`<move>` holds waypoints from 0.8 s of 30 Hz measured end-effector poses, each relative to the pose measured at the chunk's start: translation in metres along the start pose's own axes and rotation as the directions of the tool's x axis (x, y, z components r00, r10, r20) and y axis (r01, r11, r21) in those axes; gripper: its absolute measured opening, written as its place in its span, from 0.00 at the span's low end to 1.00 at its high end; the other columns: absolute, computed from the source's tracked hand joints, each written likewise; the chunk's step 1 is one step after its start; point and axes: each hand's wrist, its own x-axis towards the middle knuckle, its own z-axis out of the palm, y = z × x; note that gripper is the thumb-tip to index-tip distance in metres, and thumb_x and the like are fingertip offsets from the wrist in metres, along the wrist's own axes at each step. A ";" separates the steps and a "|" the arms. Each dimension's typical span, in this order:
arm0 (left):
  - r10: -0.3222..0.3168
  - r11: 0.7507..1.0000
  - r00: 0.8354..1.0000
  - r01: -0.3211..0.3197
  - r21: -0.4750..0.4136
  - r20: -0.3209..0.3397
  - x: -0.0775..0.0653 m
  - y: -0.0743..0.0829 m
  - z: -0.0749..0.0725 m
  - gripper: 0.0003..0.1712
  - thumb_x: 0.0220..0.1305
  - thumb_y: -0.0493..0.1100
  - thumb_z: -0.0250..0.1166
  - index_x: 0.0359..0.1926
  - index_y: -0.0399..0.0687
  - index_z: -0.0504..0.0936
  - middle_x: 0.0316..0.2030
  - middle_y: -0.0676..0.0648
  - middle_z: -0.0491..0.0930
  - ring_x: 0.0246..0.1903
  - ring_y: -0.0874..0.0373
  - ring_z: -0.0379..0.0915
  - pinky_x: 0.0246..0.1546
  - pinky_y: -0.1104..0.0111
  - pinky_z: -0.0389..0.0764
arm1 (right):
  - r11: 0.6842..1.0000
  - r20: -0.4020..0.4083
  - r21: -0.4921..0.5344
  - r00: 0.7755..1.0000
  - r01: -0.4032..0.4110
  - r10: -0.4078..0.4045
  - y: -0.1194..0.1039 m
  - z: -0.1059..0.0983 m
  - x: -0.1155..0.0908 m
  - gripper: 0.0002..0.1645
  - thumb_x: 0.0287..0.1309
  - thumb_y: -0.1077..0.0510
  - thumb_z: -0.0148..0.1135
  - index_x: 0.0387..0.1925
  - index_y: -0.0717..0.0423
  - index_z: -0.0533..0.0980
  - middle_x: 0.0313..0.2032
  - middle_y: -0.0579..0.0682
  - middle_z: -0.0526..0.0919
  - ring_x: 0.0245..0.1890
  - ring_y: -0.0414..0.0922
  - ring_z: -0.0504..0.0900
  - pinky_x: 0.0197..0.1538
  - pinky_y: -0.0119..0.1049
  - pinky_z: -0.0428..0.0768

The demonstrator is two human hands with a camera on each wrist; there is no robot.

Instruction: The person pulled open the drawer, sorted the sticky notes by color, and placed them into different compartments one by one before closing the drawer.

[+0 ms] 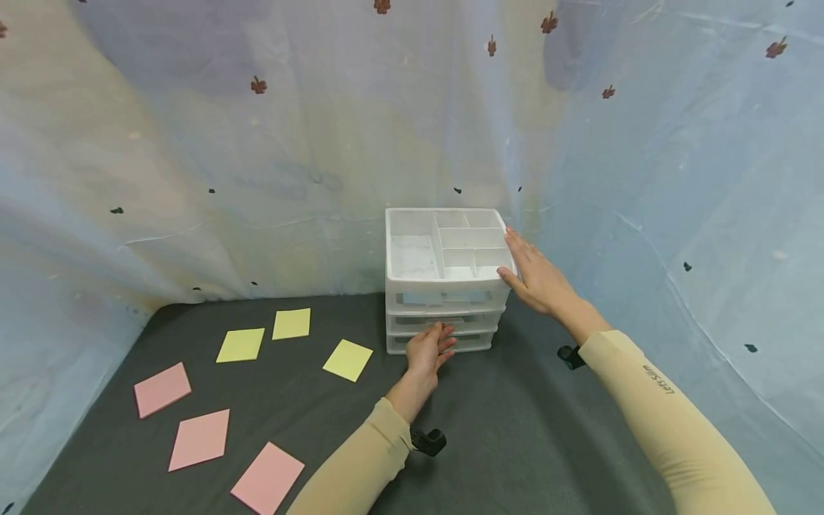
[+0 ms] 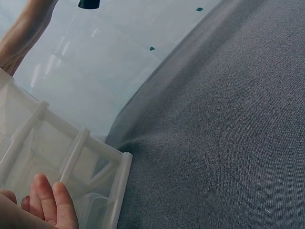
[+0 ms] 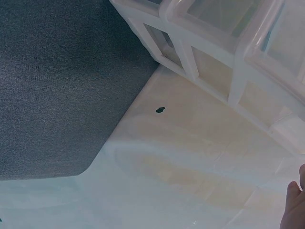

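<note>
A white drawer unit [image 1: 450, 279] with clear drawer fronts stands against the backdrop; its top is a tray divided into compartments. My left hand [image 1: 425, 349] is at the front of the lower drawers, fingers loosely extended by the middle drawer [image 1: 405, 323]. Seen from the left wrist, those fingers [image 2: 45, 198] lie in front of the drawer fronts; whether they touch is unclear. My right hand [image 1: 537, 277] rests along the top right edge of the unit, fingers straight and thumb on the front corner. Only a bit of that hand [image 3: 293, 205] shows in the right wrist view.
Yellow sticky-note pads [image 1: 347, 360] lie left of the unit on the dark cloth table [image 1: 515, 443]. Pink pads [image 1: 267, 478] lie farther left and nearer. A pale patterned sheet [image 1: 309, 143] hangs behind and along the right side.
</note>
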 end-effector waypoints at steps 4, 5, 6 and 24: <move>-0.003 1.000 1.000 0.003 0.007 0.011 0.000 -0.001 -0.002 0.23 0.80 0.46 0.59 0.64 0.33 0.78 0.57 0.38 0.85 0.41 0.57 0.87 0.50 0.60 0.86 | 1.000 -0.002 0.003 1.000 0.003 -0.003 0.000 0.000 -0.001 0.47 0.82 0.36 0.40 0.83 0.60 0.41 0.83 0.56 0.42 0.82 0.58 0.46 0.80 0.56 0.48; -0.004 1.000 1.000 0.004 0.009 0.013 0.001 -0.001 -0.002 0.22 0.80 0.46 0.59 0.64 0.34 0.78 0.57 0.38 0.85 0.42 0.57 0.87 0.50 0.60 0.86 | 1.000 -0.003 0.005 1.000 0.004 -0.004 0.000 0.000 0.000 0.47 0.82 0.36 0.40 0.83 0.60 0.41 0.83 0.56 0.42 0.82 0.58 0.46 0.80 0.56 0.48; -0.005 1.000 1.000 0.005 0.011 0.015 0.001 -0.001 -0.003 0.22 0.80 0.46 0.59 0.64 0.34 0.78 0.57 0.39 0.85 0.42 0.57 0.87 0.50 0.60 0.86 | 1.000 -0.002 0.007 1.000 0.003 -0.003 0.000 -0.001 -0.001 0.47 0.82 0.36 0.40 0.83 0.60 0.41 0.83 0.56 0.42 0.82 0.58 0.46 0.80 0.56 0.48; -0.022 1.000 0.997 0.022 0.004 0.075 -0.003 -0.007 -0.008 0.20 0.81 0.47 0.57 0.60 0.35 0.81 0.55 0.42 0.86 0.38 0.63 0.84 0.52 0.62 0.85 | 1.000 0.021 -0.002 1.000 -0.014 0.014 -0.001 -0.002 0.000 0.46 0.82 0.39 0.42 0.84 0.59 0.39 0.83 0.55 0.40 0.82 0.57 0.44 0.80 0.57 0.48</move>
